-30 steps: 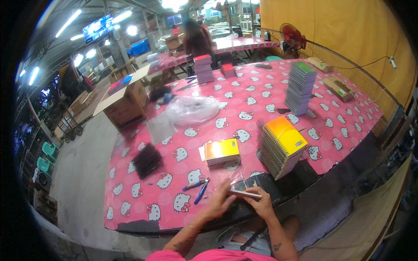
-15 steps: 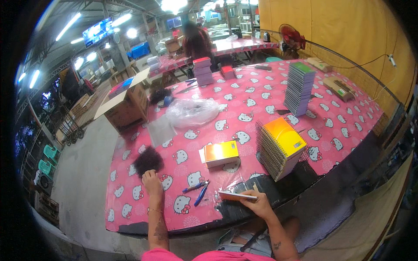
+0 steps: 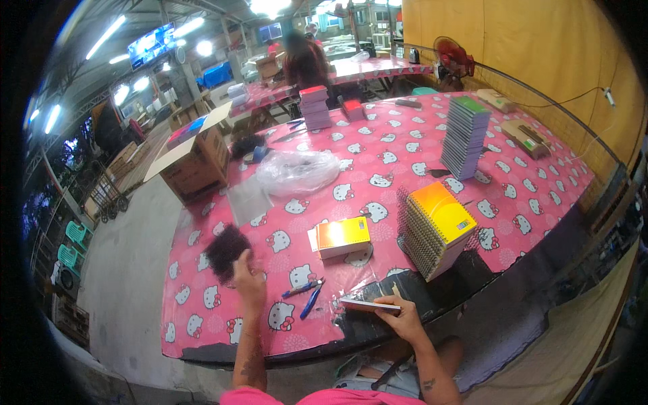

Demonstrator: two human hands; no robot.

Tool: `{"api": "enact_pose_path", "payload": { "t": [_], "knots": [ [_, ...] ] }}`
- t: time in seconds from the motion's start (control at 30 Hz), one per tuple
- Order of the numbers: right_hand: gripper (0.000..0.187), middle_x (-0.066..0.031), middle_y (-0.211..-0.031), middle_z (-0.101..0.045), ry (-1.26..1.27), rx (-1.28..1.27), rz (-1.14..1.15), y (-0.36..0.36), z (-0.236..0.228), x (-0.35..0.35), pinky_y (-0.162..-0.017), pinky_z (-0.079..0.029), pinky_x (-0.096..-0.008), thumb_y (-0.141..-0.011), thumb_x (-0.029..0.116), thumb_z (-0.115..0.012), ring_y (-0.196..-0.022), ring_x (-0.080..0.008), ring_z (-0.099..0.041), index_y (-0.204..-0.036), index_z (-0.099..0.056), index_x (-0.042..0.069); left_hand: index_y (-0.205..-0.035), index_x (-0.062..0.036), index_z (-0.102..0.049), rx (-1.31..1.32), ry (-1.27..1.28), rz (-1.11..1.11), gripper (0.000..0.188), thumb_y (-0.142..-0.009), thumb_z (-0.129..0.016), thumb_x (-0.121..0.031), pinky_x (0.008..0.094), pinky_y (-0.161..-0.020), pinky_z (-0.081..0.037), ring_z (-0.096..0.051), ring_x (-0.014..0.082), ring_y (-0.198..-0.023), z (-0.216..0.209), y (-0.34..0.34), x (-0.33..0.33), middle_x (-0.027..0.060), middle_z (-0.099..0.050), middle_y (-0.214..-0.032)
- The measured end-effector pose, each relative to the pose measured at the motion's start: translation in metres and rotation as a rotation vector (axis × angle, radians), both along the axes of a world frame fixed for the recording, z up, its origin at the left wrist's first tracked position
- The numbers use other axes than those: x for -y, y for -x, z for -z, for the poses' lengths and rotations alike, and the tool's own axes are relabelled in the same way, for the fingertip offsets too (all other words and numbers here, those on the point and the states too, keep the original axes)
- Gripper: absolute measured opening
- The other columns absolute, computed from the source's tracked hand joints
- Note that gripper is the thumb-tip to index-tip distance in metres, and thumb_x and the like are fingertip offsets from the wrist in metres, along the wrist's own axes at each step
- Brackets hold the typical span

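Note:
My right hand grips a thin unbound notepad by its right end, tilted over the table's near edge. At the left, my left hand is beside a dark tangled heap of thin binding coils. Its fingers look pinched together; what they hold, if anything, is too small to make out. Between my hands lie blue-handled pliers. Beyond them sits a short pile of yellow-orange pads. To its right stands a tall stack of spiral notebooks with yellow covers and dark coils.
A clear plastic bag lies mid-table, near an open cardboard box. A green-topped notebook stack and a red-topped stack stand farther back. Another person is at the far table. A red fan stands at the right.
My left hand has moved slightly right, off the near edge of the coil heap, and turned. My right hand with the notepad has hardly moved.

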State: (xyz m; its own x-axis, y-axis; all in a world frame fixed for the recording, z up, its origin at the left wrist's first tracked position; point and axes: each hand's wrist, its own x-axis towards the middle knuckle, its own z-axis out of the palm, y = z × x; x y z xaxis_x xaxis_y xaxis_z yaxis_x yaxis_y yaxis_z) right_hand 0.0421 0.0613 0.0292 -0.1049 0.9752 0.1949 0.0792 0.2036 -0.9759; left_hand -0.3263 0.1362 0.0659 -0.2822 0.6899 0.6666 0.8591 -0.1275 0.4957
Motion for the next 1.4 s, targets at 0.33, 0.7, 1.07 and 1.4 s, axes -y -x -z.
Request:
{"api": "enact_pose_path", "payload": {
  "t": [0.33,0.7,1.07,1.4],
  "knots": [
    [0.021,-0.0044,-0.103,-0.074,0.010,-0.081,-0.037,-0.004,0.008,-0.002,-0.081,-0.053,-0.0275,-0.088,0.005,-0.075,-0.093,-0.0101,-0.066,-0.108,-0.072,0.002,-0.149,-0.0164,-0.046,0.157,0.402,0.773,0.060,-0.093,-0.060,0.000,0.0451,-0.097,-0.050,-0.054,0.0442,-0.124,0.010,-0.167,0.092,0.0273,-0.046,-0.139],
    [0.018,-0.0043,-0.107,-0.071,0.083,-0.055,-0.072,-0.012,0.011,-0.003,-0.094,-0.050,-0.0284,-0.088,-0.002,-0.071,-0.103,-0.0110,-0.064,-0.105,-0.067,0.002,-0.148,-0.0176,-0.047,0.145,0.423,0.738,0.067,-0.087,-0.057,0.008,0.0505,-0.090,-0.053,-0.058,0.0467,-0.109,0.010,-0.172,0.084,0.0284,-0.048,-0.129],
    [0.024,-0.0033,-0.107,-0.074,0.160,-0.124,-0.135,-0.007,0.005,-0.001,-0.093,-0.050,-0.0271,-0.090,-0.001,-0.070,-0.101,-0.0107,-0.065,-0.114,-0.073,0.001,-0.139,-0.0097,-0.053,0.091,0.431,0.713,0.060,-0.083,-0.059,0.012,0.0457,-0.091,-0.052,-0.058,0.0410,-0.115,0.016,-0.169,0.083,0.0239,-0.052,-0.131],
    [0.024,-0.0052,-0.104,-0.076,0.092,-0.046,-0.049,-0.005,0.006,-0.001,-0.086,-0.050,-0.0258,-0.091,0.003,-0.070,-0.093,-0.0073,-0.064,-0.115,-0.072,0.000,-0.117,-0.0008,-0.064,0.342,0.381,0.502,0.021,-0.098,-0.062,-0.009,0.0339,-0.070,-0.051,-0.065,0.0202,-0.075,-0.019,-0.112,0.057,0.0131,-0.068,-0.083]
  ]
}}
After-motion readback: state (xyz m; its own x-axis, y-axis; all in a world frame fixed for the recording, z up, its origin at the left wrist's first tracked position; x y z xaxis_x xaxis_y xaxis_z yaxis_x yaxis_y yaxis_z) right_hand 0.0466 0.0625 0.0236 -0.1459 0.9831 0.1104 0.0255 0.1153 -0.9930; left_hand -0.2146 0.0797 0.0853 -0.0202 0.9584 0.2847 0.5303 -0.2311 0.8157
